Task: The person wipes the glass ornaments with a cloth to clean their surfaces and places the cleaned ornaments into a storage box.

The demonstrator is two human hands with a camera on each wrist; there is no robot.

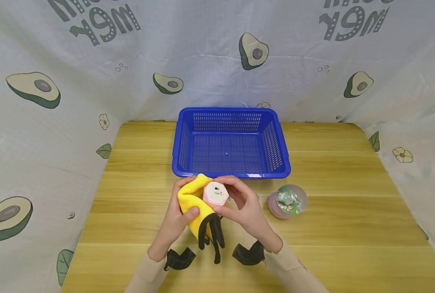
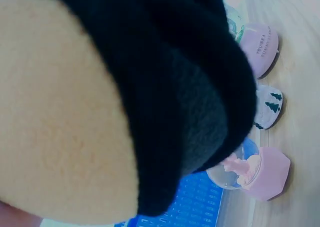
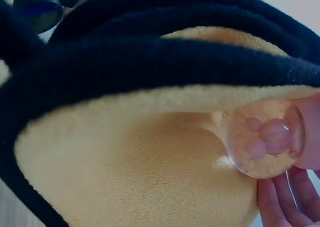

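Note:
My left hand grips a yellow plush cloth with black trim, whose black strips hang toward the table's near side. Against the cloth, my right hand holds a small snow globe by its pink hexagonal base. The white underside of that base faces the head camera. In the right wrist view its clear dome, with a pinkish figure inside, rests in the yellow fabric. The left wrist view is mostly filled by the cloth.
Beyond the hands stands a blue plastic basket. On the right is a purple-based snow globe. The left wrist view also shows a white base with green trees and an upright pink-based globe on the wooden table.

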